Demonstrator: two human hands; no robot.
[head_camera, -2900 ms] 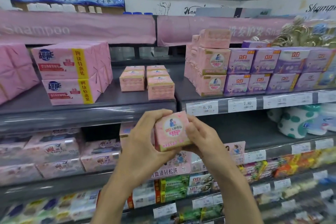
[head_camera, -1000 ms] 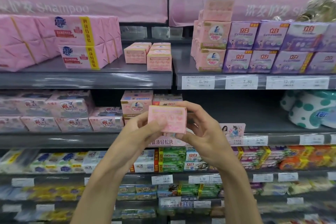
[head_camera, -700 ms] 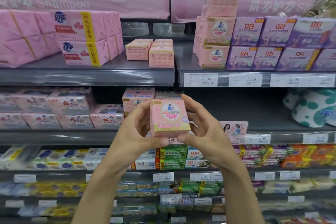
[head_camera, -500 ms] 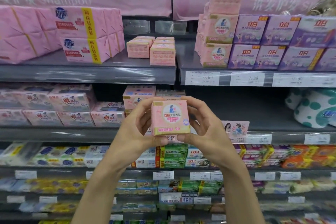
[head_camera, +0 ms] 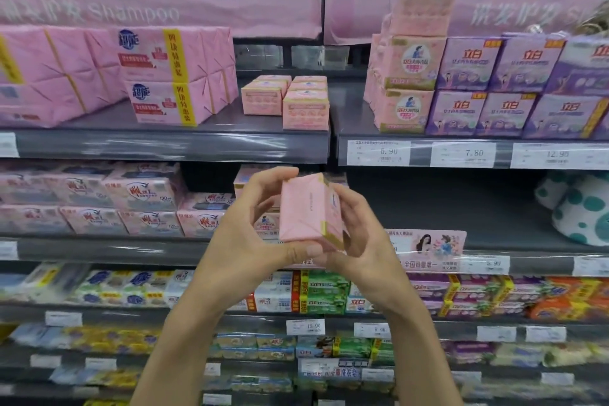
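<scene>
**Q:** How do the hands stand?

**A:** The left hand (head_camera: 245, 239) and right hand (head_camera: 369, 241) both grip one box (head_camera: 303, 208). The left fingers curl over its top edge, with the thumb under its bottom. The right fingers wrap its right side, with the thumb low at the near corner.

**Q:** Where is the box?

**A:** It is in the air at centre view, between the two hands and in front of the second shelf (head_camera: 99, 249). It is upright and turned: the plain pink side faces the camera, and the printed face is nearly edge-on at the right, with a yellow band along the corner.

**Q:** What lies around?

**A:** Just right of the right hand, a promo card (head_camera: 431, 242) stands on the second shelf's edge. On the top shelf (head_camera: 164, 145), above the hands, sit small pink boxes (head_camera: 304, 109). Left of them are large pink packs (head_camera: 164, 76). To the right are stacked pink cartons (head_camera: 408, 82) and purple cartons (head_camera: 468, 64), with price tags (head_camera: 379, 152) below. At far right is a green-spotted pack (head_camera: 580, 208).
</scene>
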